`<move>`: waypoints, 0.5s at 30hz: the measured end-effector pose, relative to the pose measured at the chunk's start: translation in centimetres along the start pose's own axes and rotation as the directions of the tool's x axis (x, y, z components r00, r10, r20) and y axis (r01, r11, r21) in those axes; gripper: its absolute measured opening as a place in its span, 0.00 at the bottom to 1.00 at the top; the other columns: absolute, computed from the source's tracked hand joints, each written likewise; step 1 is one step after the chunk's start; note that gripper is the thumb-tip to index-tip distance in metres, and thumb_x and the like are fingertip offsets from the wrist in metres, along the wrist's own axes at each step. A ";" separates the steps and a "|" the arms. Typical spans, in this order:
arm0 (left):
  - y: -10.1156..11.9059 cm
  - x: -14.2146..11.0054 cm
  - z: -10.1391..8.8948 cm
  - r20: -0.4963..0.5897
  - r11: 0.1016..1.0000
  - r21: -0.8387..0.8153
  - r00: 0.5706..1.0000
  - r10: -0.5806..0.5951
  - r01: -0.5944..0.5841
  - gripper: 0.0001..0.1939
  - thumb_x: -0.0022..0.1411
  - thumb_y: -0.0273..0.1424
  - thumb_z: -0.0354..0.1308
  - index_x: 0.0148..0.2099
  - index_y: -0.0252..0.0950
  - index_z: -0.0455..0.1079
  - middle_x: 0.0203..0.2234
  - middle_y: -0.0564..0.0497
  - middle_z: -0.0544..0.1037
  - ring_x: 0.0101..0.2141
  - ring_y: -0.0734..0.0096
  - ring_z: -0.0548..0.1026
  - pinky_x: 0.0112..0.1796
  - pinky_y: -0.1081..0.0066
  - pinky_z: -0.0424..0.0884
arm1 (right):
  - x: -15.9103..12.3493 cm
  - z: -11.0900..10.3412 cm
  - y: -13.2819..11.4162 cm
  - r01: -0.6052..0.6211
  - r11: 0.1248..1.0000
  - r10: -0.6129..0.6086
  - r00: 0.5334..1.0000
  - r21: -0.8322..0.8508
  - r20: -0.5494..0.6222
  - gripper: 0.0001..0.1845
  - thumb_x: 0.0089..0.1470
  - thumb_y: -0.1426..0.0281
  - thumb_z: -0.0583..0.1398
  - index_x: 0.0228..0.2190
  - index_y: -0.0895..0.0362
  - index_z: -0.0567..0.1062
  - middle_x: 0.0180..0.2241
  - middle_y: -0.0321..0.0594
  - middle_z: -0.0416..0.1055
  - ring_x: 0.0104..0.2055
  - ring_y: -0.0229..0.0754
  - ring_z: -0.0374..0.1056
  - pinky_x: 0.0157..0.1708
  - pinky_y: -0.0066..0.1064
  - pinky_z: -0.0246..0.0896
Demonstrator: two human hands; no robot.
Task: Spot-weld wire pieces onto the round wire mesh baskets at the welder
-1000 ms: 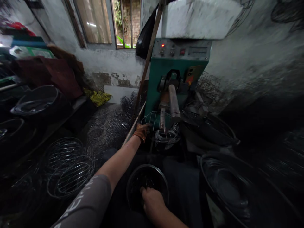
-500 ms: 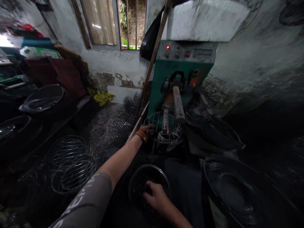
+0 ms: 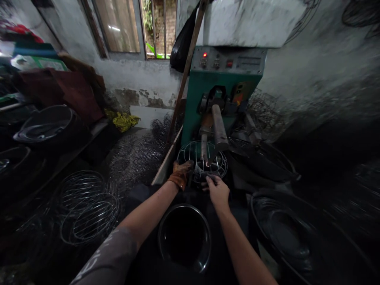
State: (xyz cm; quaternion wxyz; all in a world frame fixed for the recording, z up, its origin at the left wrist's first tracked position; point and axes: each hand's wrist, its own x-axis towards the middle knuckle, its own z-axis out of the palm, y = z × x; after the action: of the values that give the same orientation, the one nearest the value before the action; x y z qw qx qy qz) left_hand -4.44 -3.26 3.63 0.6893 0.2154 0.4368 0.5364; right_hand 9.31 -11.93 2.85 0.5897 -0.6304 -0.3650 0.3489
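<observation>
**Both hands at a wire cage on a green machine**

The gloved left hand (image 3: pixel 180 174) grips the rim of the wire cage (image 3: pixel 202 160), which sits under the machine (image 3: pixel 221 85) and its metal rod (image 3: pixel 219 127). The bare right hand (image 3: pixel 219 190) pinches the cage's near edge. A dark round bucket (image 3: pixel 184 237) stands just below both forearms.

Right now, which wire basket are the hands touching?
The wire basket under the green machine's rods; both hands touch it. The two wire baskets on the floor lie untouched.
</observation>
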 end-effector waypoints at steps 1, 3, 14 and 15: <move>0.0 -0.3 0.1 -0.024 1.000 0.003 0.999 -0.027 0.027 0.23 0.46 0.27 0.73 0.44 0.38 0.68 0.27 0.52 0.77 0.30 0.66 0.78 0.36 0.67 0.75 | 0.1 0.1 0.4 -0.008 0.998 0.008 1.000 -0.055 0.001 0.29 0.40 0.44 0.66 0.31 0.57 0.76 0.20 0.38 0.75 0.21 0.47 0.74 0.20 0.35 0.72; 0.0 -1.0 0.4 -0.069 0.998 0.008 0.996 -0.056 0.057 0.22 0.47 0.27 0.72 0.42 0.38 0.66 0.27 0.52 0.77 0.29 0.67 0.77 0.35 0.67 0.74 | 0.1 0.1 1.0 -0.027 0.990 0.026 1.000 -0.142 -0.006 0.28 0.43 0.44 0.64 0.32 0.57 0.76 0.18 0.39 0.74 0.19 0.46 0.72 0.20 0.35 0.70; 0.9 -3.1 2.4 -0.148 0.997 -0.053 0.987 -0.061 0.053 0.34 0.49 0.25 0.73 0.53 0.40 0.60 0.28 0.53 0.77 0.27 0.68 0.78 0.32 0.70 0.72 | 0.6 0.3 0.1 -0.003 0.979 -0.007 0.999 -0.205 -0.045 0.30 0.43 0.41 0.61 0.31 0.57 0.75 0.17 0.38 0.72 0.15 0.42 0.66 0.16 0.31 0.62; 0.8 -3.0 2.3 -0.145 0.998 -0.051 0.988 -0.051 0.044 0.34 0.49 0.26 0.73 0.54 0.40 0.60 0.28 0.52 0.77 0.28 0.67 0.78 0.32 0.69 0.73 | 0.6 0.3 0.1 -0.001 0.980 -0.009 0.999 -0.201 -0.050 0.30 0.43 0.41 0.60 0.31 0.56 0.75 0.17 0.38 0.72 0.16 0.42 0.67 0.17 0.31 0.63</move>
State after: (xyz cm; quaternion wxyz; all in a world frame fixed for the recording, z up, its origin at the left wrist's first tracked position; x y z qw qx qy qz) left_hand -3.05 -5.37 6.59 0.6728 0.1486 0.4784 0.5444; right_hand 9.33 -11.21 2.76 0.5327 -0.6946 -0.3845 0.2930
